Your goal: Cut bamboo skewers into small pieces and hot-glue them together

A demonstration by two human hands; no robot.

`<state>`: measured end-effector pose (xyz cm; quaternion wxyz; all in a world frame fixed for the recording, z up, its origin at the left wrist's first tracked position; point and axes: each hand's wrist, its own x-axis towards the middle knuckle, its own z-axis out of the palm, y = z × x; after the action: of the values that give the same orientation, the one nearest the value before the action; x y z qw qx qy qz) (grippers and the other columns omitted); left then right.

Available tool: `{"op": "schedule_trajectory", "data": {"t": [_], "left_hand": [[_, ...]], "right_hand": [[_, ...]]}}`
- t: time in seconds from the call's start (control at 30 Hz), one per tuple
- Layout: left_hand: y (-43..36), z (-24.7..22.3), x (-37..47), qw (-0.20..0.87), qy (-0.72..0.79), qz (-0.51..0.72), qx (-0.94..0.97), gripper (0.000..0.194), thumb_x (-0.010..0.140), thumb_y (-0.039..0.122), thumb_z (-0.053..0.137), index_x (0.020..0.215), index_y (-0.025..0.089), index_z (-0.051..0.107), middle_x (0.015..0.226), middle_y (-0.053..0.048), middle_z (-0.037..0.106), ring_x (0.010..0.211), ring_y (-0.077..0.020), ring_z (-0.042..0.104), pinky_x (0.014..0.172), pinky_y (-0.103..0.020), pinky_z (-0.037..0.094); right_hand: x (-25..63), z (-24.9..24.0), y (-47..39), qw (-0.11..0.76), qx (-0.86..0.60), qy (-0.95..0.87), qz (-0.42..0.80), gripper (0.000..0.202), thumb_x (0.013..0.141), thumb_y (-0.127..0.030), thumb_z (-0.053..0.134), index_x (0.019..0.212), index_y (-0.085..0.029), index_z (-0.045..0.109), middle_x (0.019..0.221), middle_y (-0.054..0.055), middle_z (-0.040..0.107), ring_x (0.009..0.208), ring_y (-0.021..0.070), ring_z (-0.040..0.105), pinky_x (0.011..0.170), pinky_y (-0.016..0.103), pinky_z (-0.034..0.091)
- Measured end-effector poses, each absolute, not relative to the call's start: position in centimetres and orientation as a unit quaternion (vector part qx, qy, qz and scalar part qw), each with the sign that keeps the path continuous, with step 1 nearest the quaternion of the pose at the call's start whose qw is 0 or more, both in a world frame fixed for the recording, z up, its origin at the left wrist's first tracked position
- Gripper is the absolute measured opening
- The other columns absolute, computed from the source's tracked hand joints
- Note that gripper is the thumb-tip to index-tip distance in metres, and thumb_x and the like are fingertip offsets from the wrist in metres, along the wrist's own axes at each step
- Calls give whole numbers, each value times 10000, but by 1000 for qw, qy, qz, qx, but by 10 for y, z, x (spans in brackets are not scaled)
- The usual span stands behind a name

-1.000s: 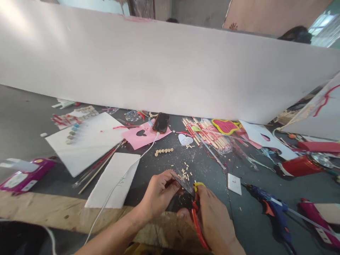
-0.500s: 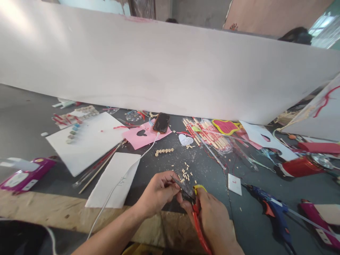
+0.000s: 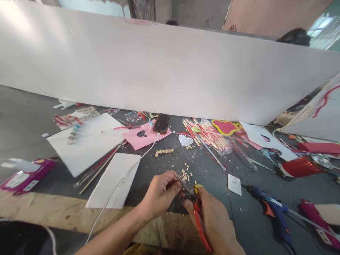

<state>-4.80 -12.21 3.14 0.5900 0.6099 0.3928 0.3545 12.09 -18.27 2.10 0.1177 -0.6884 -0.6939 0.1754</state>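
In the head view my right hand [image 3: 214, 216] is closed around a pliers-like hand tool [image 3: 200, 226] with red handles, a yellow part by the index finger and dark tapered jaws. Those jaws point up and left, towards my left hand [image 3: 160, 191]. The thumb and fingers of that hand are pinched together at the jaw tips, and what they hold is hidden. Just beyond the fingertips lie several short pale stick pieces [image 3: 186, 170] on the dark table. Further back is a clustered strip of small pale pieces [image 3: 164, 152].
A phone [image 3: 161, 123] on a white cable rests on pink paper [image 3: 135, 141]. Red-and-pale sticks [image 3: 209, 134] lie beyond my right hand. To the right are a white tile [image 3: 234, 185], a blue glue gun [image 3: 271, 209] and a red can [image 3: 300, 166]. A white panel [image 3: 159, 67] stands behind.
The right hand and tool have shifted slightly; the jaws are a little further right and lower at the tip. My left hand stays pinched close to them.
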Motion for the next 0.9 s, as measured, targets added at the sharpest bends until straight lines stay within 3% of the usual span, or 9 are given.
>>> {"op": "schedule_trajectory", "data": {"t": [0.27,0.47,0.67,0.9], "left_hand": [[-121,32,-52,619,387,329,599,157,840,215,484,723,148,565,615,-18,633,573,-120,570,550,-208,385],[-120,30,-53,664,375,307,569,143,807,190,481,696,157,566,580,4,628,491,-86,504,479,-185,321],[-119,35,-51,678,378,297,556,160,814,248,504,689,154,542,564,0,610,492,-89,500,480,-188,318],[-121,31,-48,642,404,310,573,197,841,285,489,710,148,543,584,-6,606,511,-100,514,504,-198,353]], "right_hand": [[128,17,-188,129,-667,-719,145,344,731,-181,541,1074,-166,521,954,99,642,888,240,602,744,314,445],[125,16,-188,127,-668,-721,137,322,754,-243,569,1061,-159,525,936,103,644,872,242,603,713,306,442],[120,13,-186,77,-680,-717,127,224,871,-370,477,957,-177,553,758,74,684,711,233,651,591,284,412],[117,19,-181,27,-694,-705,140,172,881,-336,481,902,-188,566,747,63,715,680,237,681,538,266,372]]}}
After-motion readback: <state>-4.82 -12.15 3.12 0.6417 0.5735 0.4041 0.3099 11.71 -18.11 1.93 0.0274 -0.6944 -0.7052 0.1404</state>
